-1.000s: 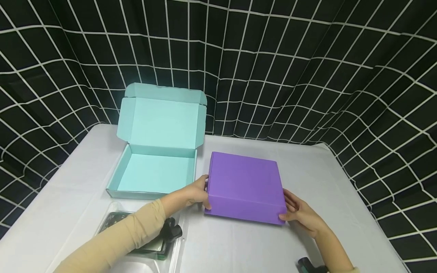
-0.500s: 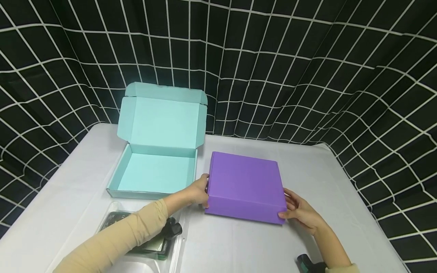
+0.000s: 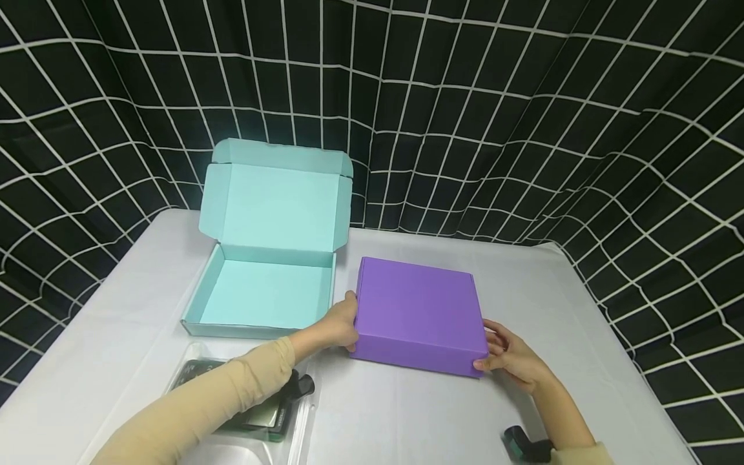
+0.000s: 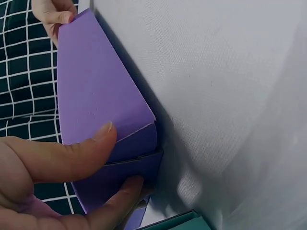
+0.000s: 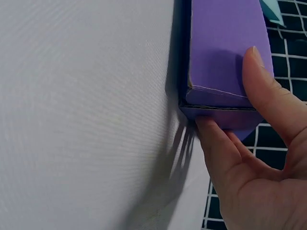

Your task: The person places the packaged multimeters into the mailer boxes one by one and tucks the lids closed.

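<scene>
A closed purple cardboard box lies on the white table, held at its two front corners. My left hand grips the left corner; in the left wrist view its thumb presses the front face while fingers lie against the side. At the opposite corner my right hand does the same, thumb on the front face and fingertips at the side panel near the table. To the left stands a teal cardboard box, lid raised, nothing inside.
Partly under my left forearm is a clear plastic package with dark green contents. Black wrist devices sit on my left wrist and right wrist. A black curtain with white grid lines surrounds the white table.
The purple box's front lower edge has shifted slightly away from me. My left hand has moved a little with it, its thumb less far onto the front; the right hand keeps its hold.
</scene>
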Available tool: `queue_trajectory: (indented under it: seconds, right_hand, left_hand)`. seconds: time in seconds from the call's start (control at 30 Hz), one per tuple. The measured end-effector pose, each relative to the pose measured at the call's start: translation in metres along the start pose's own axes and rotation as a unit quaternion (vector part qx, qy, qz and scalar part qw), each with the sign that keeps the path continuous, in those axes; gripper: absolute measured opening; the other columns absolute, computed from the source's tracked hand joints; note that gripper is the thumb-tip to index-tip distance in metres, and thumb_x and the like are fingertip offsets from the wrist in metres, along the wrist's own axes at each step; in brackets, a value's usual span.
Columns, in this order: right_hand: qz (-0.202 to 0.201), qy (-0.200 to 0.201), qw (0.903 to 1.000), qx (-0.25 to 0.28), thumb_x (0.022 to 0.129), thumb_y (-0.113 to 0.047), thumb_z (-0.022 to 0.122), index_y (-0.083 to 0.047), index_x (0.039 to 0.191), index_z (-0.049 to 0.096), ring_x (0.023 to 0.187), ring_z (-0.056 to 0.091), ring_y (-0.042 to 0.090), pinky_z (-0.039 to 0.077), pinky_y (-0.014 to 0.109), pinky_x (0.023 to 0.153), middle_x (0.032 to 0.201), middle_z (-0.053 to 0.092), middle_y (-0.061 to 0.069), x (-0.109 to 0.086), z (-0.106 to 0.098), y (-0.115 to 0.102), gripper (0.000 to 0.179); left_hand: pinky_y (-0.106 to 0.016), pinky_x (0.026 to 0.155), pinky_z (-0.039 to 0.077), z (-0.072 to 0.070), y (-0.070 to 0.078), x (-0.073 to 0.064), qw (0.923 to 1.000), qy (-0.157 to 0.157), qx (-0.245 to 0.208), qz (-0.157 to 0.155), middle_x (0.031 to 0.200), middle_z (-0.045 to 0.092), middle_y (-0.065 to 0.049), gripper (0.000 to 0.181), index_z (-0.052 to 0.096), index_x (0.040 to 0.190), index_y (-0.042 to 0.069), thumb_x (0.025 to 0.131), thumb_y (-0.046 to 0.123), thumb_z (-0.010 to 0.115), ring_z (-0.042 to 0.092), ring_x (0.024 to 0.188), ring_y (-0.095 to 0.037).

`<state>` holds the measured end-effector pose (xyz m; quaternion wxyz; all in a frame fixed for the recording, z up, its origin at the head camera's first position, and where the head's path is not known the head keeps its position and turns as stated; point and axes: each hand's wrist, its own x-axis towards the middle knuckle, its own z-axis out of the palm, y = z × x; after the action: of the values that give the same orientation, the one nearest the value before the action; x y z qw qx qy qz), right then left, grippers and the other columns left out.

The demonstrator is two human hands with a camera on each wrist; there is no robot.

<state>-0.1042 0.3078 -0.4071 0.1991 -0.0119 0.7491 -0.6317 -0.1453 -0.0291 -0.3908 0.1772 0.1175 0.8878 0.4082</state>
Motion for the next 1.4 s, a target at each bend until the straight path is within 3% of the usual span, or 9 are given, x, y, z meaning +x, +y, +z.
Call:
queue_trajectory:
  seconds: [0.1,0.23,0.57,0.73,0.97,1.07,1.2,1.27,1.4]
  right_hand:
    - [0.001,0.0,1.0,-0.004,0.072,0.015,0.073,0.016,0.146,0.008,0.105,0.06,0.009,0.05,0.023,0.089,0.132,0.046,0.026,0.001,0.0,0.0,0.099]
    - [0.007,0.011,0.9998,-0.011,0.07,0.016,0.074,0.017,0.145,0.011,0.104,0.061,0.01,0.051,0.023,0.088,0.128,0.048,0.024,0.002,0.001,0.0,0.098]
    - [0.01,0.032,0.9994,0.0,0.068,0.019,0.073,0.019,0.139,0.021,0.097,0.063,0.007,0.052,0.023,0.085,0.11,0.06,0.003,0.003,0.001,0.0,0.088]
    - [0.005,0.034,0.9994,0.004,0.068,0.019,0.073,0.021,0.133,0.028,0.095,0.064,0.007,0.053,0.022,0.085,0.107,0.064,0.0,0.003,0.002,0.0,0.079]
    - [0.001,0.026,0.9995,0.016,0.069,0.018,0.074,0.016,0.125,0.042,0.093,0.066,0.006,0.054,0.022,0.083,0.105,0.069,-0.005,0.003,0.001,-0.001,0.065]
    - [0.005,0.044,0.9989,-0.015,0.07,0.015,0.075,0.018,0.132,0.036,0.097,0.066,0.008,0.054,0.022,0.082,0.115,0.067,0.008,0.002,0.004,0.0,0.072]
    - [0.023,0.077,0.9935,-0.081,0.077,0.004,0.076,0.017,0.142,0.028,0.117,0.059,0.028,0.051,0.02,0.088,0.134,0.05,0.031,-0.004,0.011,0.001,0.081]
    - [0.032,0.079,0.9913,-0.1,0.081,-0.001,0.074,0.015,0.144,0.024,0.127,0.049,0.039,0.049,0.023,0.094,0.141,0.04,0.036,-0.008,0.013,0.0,0.082]
    - [0.038,0.081,0.9882,-0.124,0.087,-0.009,0.07,0.012,0.147,0.022,0.135,0.035,0.046,0.042,0.04,0.106,0.147,0.032,0.035,-0.015,0.017,-0.01,0.08]
  left_hand:
    - [-0.034,0.054,0.057,0.001,0.001,0.0,0.9996,0.01,0.025,0.009,0.086,0.059,-0.025,0.062,0.039,0.11,-0.01,0.059,-0.02,0.072,0.061,0.073,-0.033]
    - [-0.033,0.05,0.056,0.002,0.001,0.001,0.9986,0.02,0.046,0.018,0.08,0.058,-0.023,0.058,0.039,0.105,-0.008,0.059,-0.019,0.072,0.06,0.066,-0.031]
    - [-0.033,0.048,0.052,0.004,-0.003,0.001,0.9955,0.047,0.058,0.058,0.073,0.056,-0.018,0.05,0.039,0.098,-0.005,0.059,-0.019,0.067,0.055,0.059,-0.027]
    - [-0.033,0.05,0.047,0.008,-0.005,-0.001,0.9919,0.067,0.074,0.079,0.07,0.053,-0.013,0.044,0.04,0.095,-0.004,0.06,-0.019,0.064,0.051,0.058,-0.025]
    - [-0.034,0.05,0.05,0.01,-0.006,-0.003,0.9882,0.078,0.087,0.099,0.069,0.054,-0.015,0.044,0.04,0.09,-0.004,0.057,-0.021,0.064,0.051,0.057,-0.025]
    - [-0.036,0.052,0.053,0.008,-0.007,-0.002,0.99,0.062,0.088,0.091,0.072,0.057,-0.018,0.044,0.042,0.092,-0.005,0.059,-0.021,0.066,0.054,0.059,-0.026]
    - [-0.041,0.064,0.057,0.001,-0.006,-0.002,0.9953,0.011,0.072,0.064,0.089,0.063,-0.027,0.054,0.045,0.106,-0.012,0.061,-0.018,0.074,0.063,0.075,-0.033]
    - [-0.045,0.077,0.056,-0.004,-0.005,-0.004,0.9959,-0.019,0.07,0.054,0.101,0.063,-0.029,0.067,0.044,0.117,-0.014,0.061,-0.012,0.081,0.065,0.089,-0.037]
    - [-0.051,0.097,0.047,-0.02,-0.001,-0.016,0.9935,-0.05,0.075,0.07,0.124,0.059,-0.028,0.085,0.04,0.135,-0.013,0.066,0.004,0.086,0.058,0.113,-0.041]
